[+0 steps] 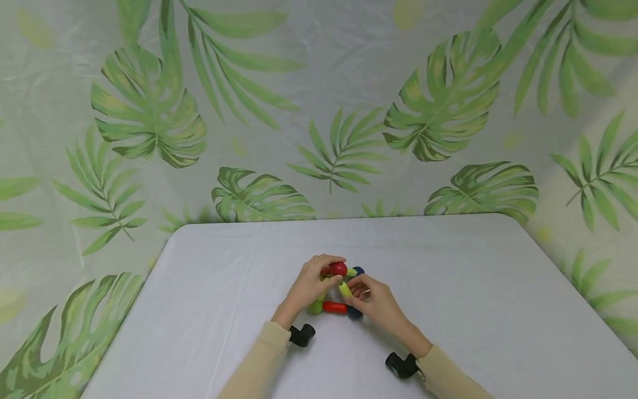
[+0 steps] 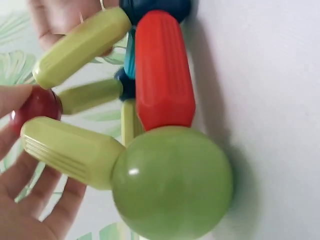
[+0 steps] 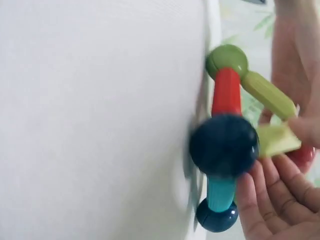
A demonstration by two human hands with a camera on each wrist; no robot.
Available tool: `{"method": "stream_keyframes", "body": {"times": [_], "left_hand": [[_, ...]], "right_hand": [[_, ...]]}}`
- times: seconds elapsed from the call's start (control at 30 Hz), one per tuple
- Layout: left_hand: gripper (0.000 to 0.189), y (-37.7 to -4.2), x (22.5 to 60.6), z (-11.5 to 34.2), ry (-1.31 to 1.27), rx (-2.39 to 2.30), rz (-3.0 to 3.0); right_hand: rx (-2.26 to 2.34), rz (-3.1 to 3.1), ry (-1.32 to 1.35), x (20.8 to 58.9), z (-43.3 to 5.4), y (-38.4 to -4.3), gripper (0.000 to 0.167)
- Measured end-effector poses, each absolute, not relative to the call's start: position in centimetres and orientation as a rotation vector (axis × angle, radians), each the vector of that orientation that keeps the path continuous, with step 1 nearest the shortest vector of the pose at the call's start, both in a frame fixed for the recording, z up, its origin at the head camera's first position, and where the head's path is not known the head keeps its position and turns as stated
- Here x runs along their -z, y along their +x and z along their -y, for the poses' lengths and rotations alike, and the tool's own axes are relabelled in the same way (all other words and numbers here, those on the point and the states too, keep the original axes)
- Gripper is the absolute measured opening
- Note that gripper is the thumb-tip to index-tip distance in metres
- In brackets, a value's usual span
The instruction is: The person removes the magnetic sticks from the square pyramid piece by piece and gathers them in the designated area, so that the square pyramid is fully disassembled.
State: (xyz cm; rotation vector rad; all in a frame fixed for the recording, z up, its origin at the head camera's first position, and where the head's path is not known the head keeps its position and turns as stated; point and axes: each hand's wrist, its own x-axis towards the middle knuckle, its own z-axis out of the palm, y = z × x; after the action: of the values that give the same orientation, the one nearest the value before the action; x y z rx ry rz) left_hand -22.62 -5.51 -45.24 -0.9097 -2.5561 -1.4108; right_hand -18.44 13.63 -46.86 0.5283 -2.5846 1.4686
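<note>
While gripping 1 red ball in left hand, pinches 1 yellow-green stick (tilted) in right hand.

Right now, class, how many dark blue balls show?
2: near ball right of the red stick, far ball just beyond the right hand; others may be hidden.

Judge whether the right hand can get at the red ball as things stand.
Probably not freely: the left hand holds the red ball, and the right hand, though close by, itself pinches a yellow-green stick.
</note>
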Motion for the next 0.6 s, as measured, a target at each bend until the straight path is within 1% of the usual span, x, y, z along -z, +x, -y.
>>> {"method": "stream_keyframes", "body": {"times": [0.1,0.17,0.23,0.3,0.47,0.6], "left_hand": [[0.035,-22.8,45.4,5.5,-1.022,1.509,2.539],[0.035,-22.9,45.4,5.5,-1.08,1.581,2.525],[0.034,-23.0,45.4,5.5,-1.115,1.607,2.51],[0.034,-23.1,45.4,5.5,-1.122,1.577,2.505],[0.035,-23.0,45.3,5.5,-1.107,1.415,2.524],[0.035,-23.0,45.4,5.5,-1.119,1.433,2.518]], "right_hand": [[-1.456,2.56,0.451,46.5,-14.3,-19.1,0.017],[-1.395,2.576,0.417,46.5,-14.6,-19.6,0.022],[-1.314,2.624,0.441,46.6,-14.9,-20.0,0.027],[-1.274,2.672,0.471,46.9,-15.0,-20.1,0.028],[-1.314,2.633,0.533,47.4,-14.6,-19.4,0.023],[-1.353,2.601,0.568,47.4,-14.0,-18.8,0.024]]}}
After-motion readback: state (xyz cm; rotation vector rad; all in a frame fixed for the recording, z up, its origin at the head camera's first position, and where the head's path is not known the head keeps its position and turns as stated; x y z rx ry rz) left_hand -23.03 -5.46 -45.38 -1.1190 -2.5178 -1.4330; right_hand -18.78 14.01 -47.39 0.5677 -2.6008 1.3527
